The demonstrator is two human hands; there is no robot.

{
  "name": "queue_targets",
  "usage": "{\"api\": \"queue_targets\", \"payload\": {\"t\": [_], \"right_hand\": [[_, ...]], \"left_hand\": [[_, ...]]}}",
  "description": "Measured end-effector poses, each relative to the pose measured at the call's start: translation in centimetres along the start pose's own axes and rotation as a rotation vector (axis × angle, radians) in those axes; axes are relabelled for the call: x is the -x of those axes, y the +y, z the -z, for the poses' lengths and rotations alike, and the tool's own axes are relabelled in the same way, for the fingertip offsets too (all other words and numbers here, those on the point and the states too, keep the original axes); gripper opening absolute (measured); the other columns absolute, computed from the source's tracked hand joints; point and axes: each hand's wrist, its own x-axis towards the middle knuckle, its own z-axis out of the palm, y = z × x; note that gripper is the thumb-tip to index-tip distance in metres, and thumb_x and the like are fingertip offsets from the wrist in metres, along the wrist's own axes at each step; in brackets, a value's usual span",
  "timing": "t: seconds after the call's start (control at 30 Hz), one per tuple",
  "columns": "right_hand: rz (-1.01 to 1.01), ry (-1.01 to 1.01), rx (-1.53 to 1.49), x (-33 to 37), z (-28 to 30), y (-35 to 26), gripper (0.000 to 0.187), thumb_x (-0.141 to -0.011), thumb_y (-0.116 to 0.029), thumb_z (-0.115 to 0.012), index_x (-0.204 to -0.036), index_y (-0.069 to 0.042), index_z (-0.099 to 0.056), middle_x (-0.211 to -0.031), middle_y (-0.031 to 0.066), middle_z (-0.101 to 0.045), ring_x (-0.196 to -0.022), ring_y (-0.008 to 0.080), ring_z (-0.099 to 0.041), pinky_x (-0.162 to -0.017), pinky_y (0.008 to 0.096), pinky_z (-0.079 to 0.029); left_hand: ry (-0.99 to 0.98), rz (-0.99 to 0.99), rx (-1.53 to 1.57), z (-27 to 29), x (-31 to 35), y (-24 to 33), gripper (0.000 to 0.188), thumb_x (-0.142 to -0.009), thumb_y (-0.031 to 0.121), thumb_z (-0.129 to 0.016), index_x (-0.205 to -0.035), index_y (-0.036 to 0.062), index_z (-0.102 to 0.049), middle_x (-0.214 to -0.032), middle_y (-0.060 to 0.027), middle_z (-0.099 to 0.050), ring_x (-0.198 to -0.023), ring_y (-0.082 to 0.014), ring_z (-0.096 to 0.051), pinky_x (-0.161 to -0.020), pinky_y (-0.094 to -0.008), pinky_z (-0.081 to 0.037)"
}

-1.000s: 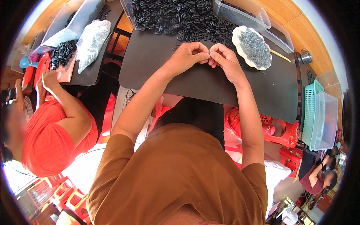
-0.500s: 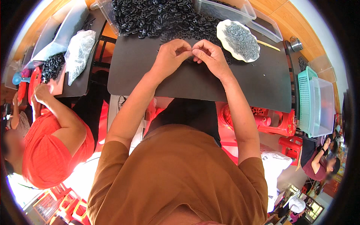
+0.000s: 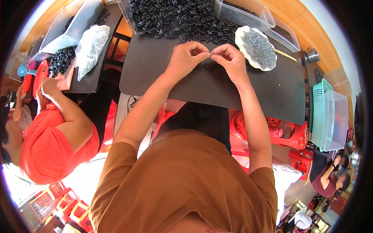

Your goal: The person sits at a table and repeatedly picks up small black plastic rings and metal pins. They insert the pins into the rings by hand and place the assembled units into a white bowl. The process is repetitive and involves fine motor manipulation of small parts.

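Over the dark table [image 3: 145, 64], my left hand [image 3: 185, 58] and my right hand [image 3: 232, 63] meet fingertip to fingertip. Each one pinches with thumb and forefinger, and whatever sits between them is too small to make out. A small black piece [image 3: 206, 66] lies on the tabletop just below my fingers. Beyond my hands spreads a heap of black plastic pieces with holes [image 3: 171, 21]. To the right of my right hand, a white scalloped dish [image 3: 238, 39] holds a mound of small grey pieces [image 3: 259, 48].
Clear plastic bins [image 3: 268, 17] stand along the far edge. A yellowish stick [image 3: 285, 55] lies beside the dish. At right are a teal basket [image 3: 319, 116] and a metal cup [image 3: 312, 55]. A co-worker in red [image 3: 58, 143] sits left, near a plastic bag [image 3: 91, 48].
The whole view has shifted, so the table and things on it appear farther right. My fingertips stay together; the small black piece below them now shows clearly.
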Motion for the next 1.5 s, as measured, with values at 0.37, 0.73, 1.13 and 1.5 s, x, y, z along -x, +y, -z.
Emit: {"api": "queue_targets", "payload": {"t": [0.37, 0.73, 1.13, 1.5], "right_hand": [[0.106, 0.093, 0.23, 0.1, -0.5, 0.1, 0.013, -0.078, 0.001, -0.074, -0.086, -0.004, -0.066, -0.082, 0.0005, -0.068, -0.074, 0.0056, -0.062, -0.066, 0.0216, -0.05], [0.125, 0.106, 0.288, 0.2, -0.7, -0.4, 0.014, -0.077, 0.0, -0.075, -0.087, -0.005, -0.066, -0.08, 0.001, -0.069, -0.073, 0.0076, -0.063, -0.064, 0.0223, -0.05], [0.176, 0.116, 0.383, 0.3, -1.0, -0.5, 0.016, -0.076, 0.003, -0.073, -0.089, -0.005, -0.067, -0.08, 0.0024, -0.07, -0.072, 0.0088, -0.065, -0.062, 0.0225, -0.051], [0.25, 0.141, 0.414, 0.4, -1.3, -0.8, 0.014, -0.075, 0.001, -0.076, -0.086, -0.004, -0.07, -0.08, 0.0025, -0.069, -0.07, 0.0092, -0.065, -0.06, 0.023, -0.05]], "left_hand": [[-0.075, 0.034, 0.162, -0.1, -0.2, -0.9, 0.017, -0.089, 0.02, -0.069, -0.093, 0.003, -0.071, -0.074, 0.0011, -0.065, -0.067, -0.0052, -0.056, -0.06, -0.0212, -0.045], [-0.123, -0.012, 0.089, -0.1, -0.2, -0.8, 0.018, -0.091, 0.021, -0.067, -0.093, 0.0029, -0.068, -0.081, 0.0008, -0.065, -0.072, -0.0061, -0.056, -0.066, -0.0222, -0.047], [-0.085, -0.027, 0.038, -0.2, 0.0, -0.5, 0.019, -0.089, 0.019, -0.069, -0.095, 0.0008, -0.069, -0.082, 0.0001, -0.066, -0.072, -0.0061, -0.057, -0.067, -0.0229, -0.048], [-0.152, -0.021, 0.074, -0.5, -0.2, -0.9, 0.017, -0.096, 0.019, -0.057, -0.096, 0.0016, -0.06, -0.083, -0.0003, -0.061, -0.072, -0.0078, -0.055, -0.067, -0.0238, -0.048]]}}
